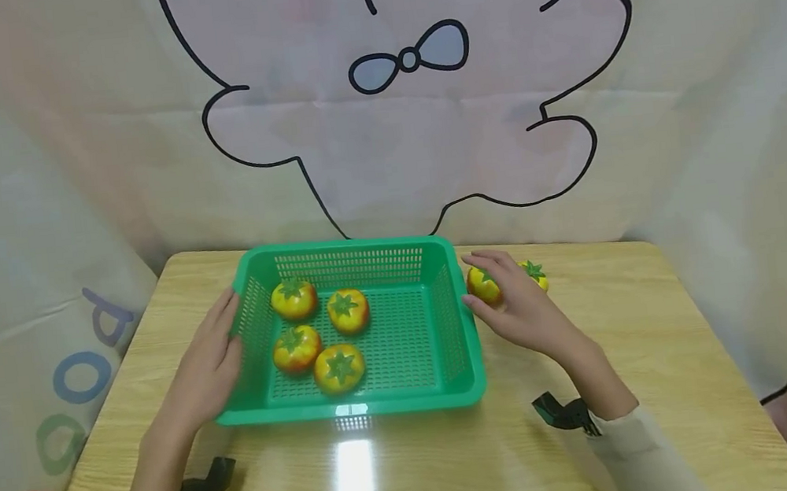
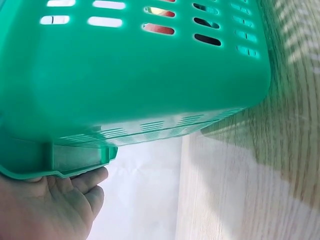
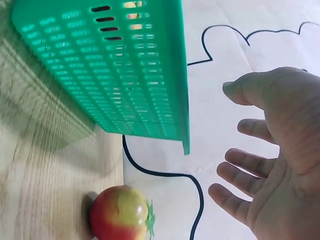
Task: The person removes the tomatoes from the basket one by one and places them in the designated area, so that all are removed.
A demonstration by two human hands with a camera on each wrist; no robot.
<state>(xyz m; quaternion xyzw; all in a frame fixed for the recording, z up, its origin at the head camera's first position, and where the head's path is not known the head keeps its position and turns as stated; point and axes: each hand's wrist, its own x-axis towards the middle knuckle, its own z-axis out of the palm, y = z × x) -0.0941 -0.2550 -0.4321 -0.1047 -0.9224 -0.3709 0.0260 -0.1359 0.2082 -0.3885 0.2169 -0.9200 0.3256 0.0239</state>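
Note:
A green plastic basket (image 1: 409, 402) with slotted walls stands on the table. Inside it, toward the left, lie several yellow-and-red tomatoes (image 1: 348, 311) with green star-shaped leaf tops. My left hand (image 1: 209, 366) holds the basket's left rim; in the left wrist view its fingers (image 2: 92, 180) curl under that rim. Just beyond the right rim, my right hand (image 1: 516, 305) hovers with spread, loosely bent fingers and holds nothing. Two more tomatoes lie behind it, one (image 1: 483, 286) near the basket and one (image 1: 535, 273) farther right, both partly hidden by the hand.
The light wooden table (image 1: 444, 470) reflects a bright glare in front of the basket. A curtain (image 1: 411, 133) printed with a cartoon animal hangs behind the far edge and along both sides. A dark strap (image 1: 566, 412) circles each wrist.

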